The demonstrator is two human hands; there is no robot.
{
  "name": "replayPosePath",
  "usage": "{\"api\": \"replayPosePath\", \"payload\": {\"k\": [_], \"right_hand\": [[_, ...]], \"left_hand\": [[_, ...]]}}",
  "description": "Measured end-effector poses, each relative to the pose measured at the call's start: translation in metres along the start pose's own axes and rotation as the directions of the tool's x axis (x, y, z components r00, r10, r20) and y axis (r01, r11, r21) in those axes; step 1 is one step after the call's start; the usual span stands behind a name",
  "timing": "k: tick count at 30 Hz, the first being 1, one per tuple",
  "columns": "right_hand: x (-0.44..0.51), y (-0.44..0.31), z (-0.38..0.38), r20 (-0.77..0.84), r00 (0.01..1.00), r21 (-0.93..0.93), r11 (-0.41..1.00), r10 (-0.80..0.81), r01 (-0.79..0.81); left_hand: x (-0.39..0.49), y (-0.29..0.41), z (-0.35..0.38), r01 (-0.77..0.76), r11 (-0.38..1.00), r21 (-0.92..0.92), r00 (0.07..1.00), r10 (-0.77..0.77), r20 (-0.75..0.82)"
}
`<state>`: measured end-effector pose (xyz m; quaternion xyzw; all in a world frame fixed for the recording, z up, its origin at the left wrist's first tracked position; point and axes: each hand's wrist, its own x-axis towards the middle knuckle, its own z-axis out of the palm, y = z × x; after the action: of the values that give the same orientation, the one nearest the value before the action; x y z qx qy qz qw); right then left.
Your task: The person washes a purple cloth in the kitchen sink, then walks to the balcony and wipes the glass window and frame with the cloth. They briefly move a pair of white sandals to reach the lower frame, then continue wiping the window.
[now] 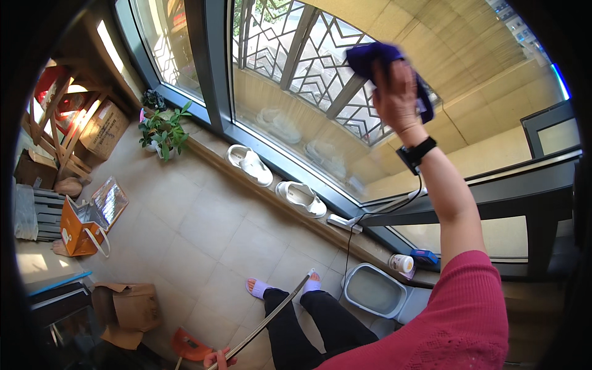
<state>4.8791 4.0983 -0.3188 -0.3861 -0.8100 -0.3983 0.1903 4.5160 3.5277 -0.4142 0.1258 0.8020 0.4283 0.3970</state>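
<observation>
My right hand point(397, 95), blurred by motion, is raised at the window and has a dark purple cloth point(372, 58) under its palm and fingers. The cloth lies against the large window pane point(282, 106), as far as I can tell. A black band with a small device point(416, 155) is strapped round this wrist, and a dark cable hangs from it. At the bottom edge, my left hand point(219, 360) grips a thin metal pole point(266, 320). The pole slants up past my legs, its pale tip near my right slipper point(312, 283).
Two white shoes point(252, 166) point(303, 199) stand on the window ledge, near a white squeegee head point(344, 223). A grey-white bucket point(377, 289) of cloudy water sits by my feet. Potted plants point(166, 132), an orange bag point(81, 231), a cardboard box point(134, 307) and an orange dustpan point(189, 344) are on the left.
</observation>
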Motion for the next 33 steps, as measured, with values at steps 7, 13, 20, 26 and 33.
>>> {"api": "replayPosePath", "payload": {"k": [7, 13, 20, 26, 33], "right_hand": [[-0.106, -0.066, 0.055, 0.579, 0.678, 0.227, 0.888, -0.453, 0.4], [-0.025, -0.052, 0.029, 0.423, 0.852, 0.092, 0.95, -0.309, 0.299], [0.151, -0.088, 0.062, -0.143, 0.99, 0.006, 1.0, 0.008, -0.008], [0.175, -0.155, 0.137, 0.053, 0.987, 0.042, 0.988, -0.15, 0.148], [0.121, -0.228, 0.25, 0.175, 0.89, 0.199, 0.9, -0.422, 0.388]], "left_hand": [[0.029, -0.01, -0.03, 0.07, 0.997, -0.03, 0.997, -0.069, 0.031], [0.037, -0.022, -0.051, 0.101, 0.995, -0.011, 0.994, -0.101, 0.03], [0.051, -0.002, -0.044, 0.09, 0.996, -0.02, 0.996, -0.09, 0.026], [0.053, 0.022, -0.017, 0.161, 0.985, 0.067, 0.982, -0.153, -0.107], [0.058, 0.041, 0.019, 0.262, 0.964, -0.038, 0.941, -0.264, -0.212]]}}
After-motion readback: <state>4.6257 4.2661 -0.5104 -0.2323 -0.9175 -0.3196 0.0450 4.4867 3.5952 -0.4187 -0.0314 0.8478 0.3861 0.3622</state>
